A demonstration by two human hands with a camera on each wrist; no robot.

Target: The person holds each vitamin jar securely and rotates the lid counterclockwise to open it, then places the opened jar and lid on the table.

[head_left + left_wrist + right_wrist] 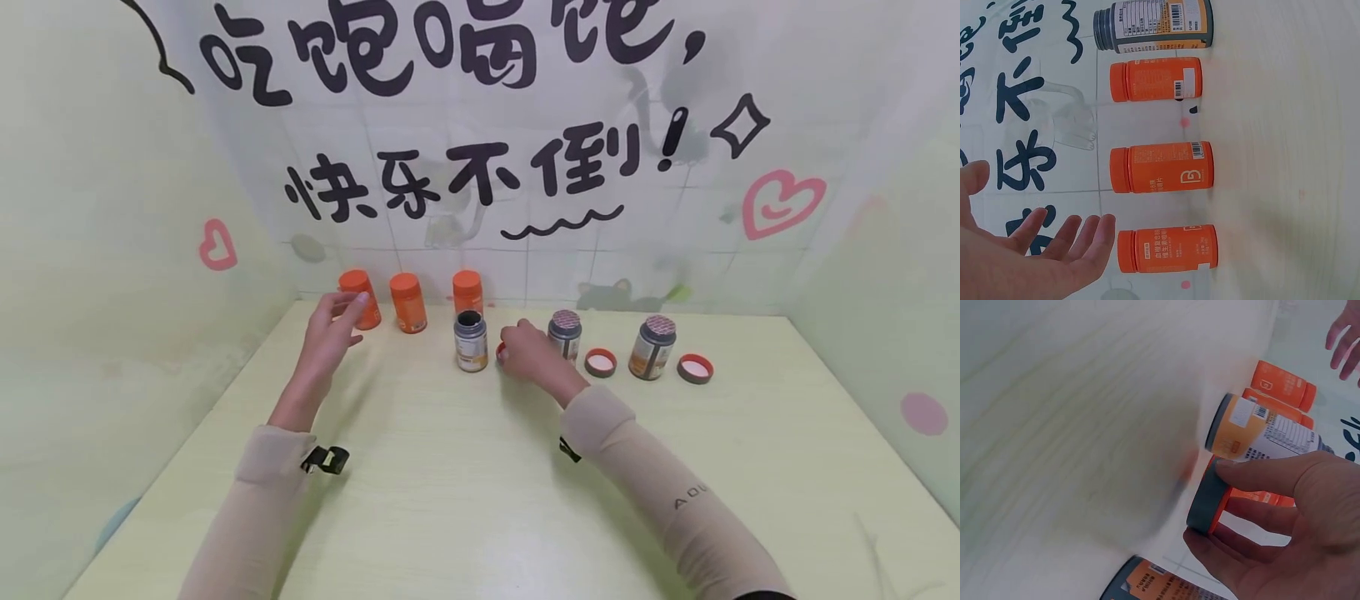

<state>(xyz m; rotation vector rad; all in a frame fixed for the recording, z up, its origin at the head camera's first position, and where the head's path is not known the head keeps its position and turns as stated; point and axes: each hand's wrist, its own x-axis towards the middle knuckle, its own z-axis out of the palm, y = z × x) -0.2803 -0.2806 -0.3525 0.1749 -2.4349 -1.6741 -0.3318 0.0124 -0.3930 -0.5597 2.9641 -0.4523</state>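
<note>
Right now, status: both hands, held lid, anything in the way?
Right hand pinching red-rimmed grey lid. Left hand holding nothing, near leftmost orange bottle. Uncapped grey bottle close beside lid, possibly in the way.

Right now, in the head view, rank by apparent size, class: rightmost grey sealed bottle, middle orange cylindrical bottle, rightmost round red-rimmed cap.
1. Rightmost grey sealed bottle; nearness may exaggerate it.
2. Middle orange bottle.
3. Rightmost red-rimmed cap.

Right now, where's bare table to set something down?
The widest bare patch of table lies between left sleeve and right sleeve, in front of the open grey bottle. Another lies right of that sleeve, in front of the rightmost cap. It's crowded around the right hand, between open and sealed bottles.
</note>
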